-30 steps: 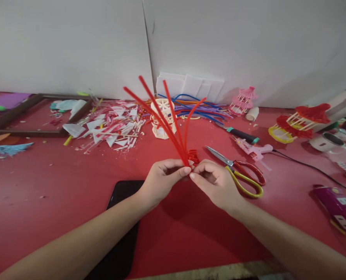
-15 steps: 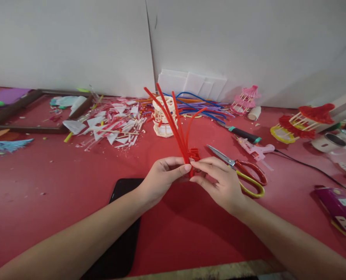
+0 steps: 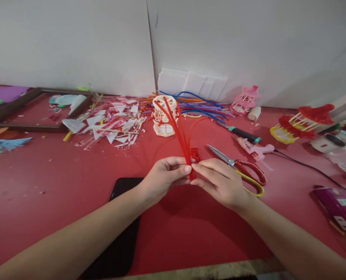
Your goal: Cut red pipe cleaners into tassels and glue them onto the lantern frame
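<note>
Sitting lower in fingers (image 3: 181, 172) than before: red strips (image 3: 186, 152).

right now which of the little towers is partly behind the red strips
The cream tower: red strips overlap it, while the pink tower and red-topped tower sit uncovered, farther right.

Open leftward and nearward, crowded ahead and right
Bare tabletop (image 3: 59, 175) gives passage left of the left hand (image 3: 167, 175) and between the forearms; scissors (image 3: 233, 163) crowd the right hand's (image 3: 224, 182) far side, while red pipe cleaners (image 3: 184, 146) and a lattice tower (image 3: 164, 129) obstruct beyond the left.
</note>
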{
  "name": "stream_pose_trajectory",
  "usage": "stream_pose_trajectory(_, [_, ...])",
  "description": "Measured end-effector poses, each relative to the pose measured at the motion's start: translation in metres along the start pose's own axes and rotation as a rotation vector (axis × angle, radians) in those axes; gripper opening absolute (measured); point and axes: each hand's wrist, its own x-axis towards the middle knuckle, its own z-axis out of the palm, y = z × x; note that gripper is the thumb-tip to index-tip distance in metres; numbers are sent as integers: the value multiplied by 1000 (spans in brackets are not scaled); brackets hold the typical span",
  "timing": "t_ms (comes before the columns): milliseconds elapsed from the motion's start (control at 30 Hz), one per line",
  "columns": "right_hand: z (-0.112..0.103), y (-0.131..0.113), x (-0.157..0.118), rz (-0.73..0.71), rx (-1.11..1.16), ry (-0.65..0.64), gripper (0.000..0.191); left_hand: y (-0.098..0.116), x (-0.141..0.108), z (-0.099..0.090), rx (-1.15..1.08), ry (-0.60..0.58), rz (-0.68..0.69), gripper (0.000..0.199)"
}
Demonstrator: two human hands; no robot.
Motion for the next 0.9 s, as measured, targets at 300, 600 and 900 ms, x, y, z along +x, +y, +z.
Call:
stream_pose_trajectory(300, [-1, -3, 2, -65, -89, -32, 30, 2, -1, -2, 122, -41, -8, 44])
stream_pose_trajectory(600, [0, -3, 2, -84, -129, -38, 27, 3, 1, -3, 127, -50, -7, 43])
stream_pose_trajectory(900, [2, -1, -1, -16, -32, -3, 41, 3, -4, 4, 112, 9, 97, 53])
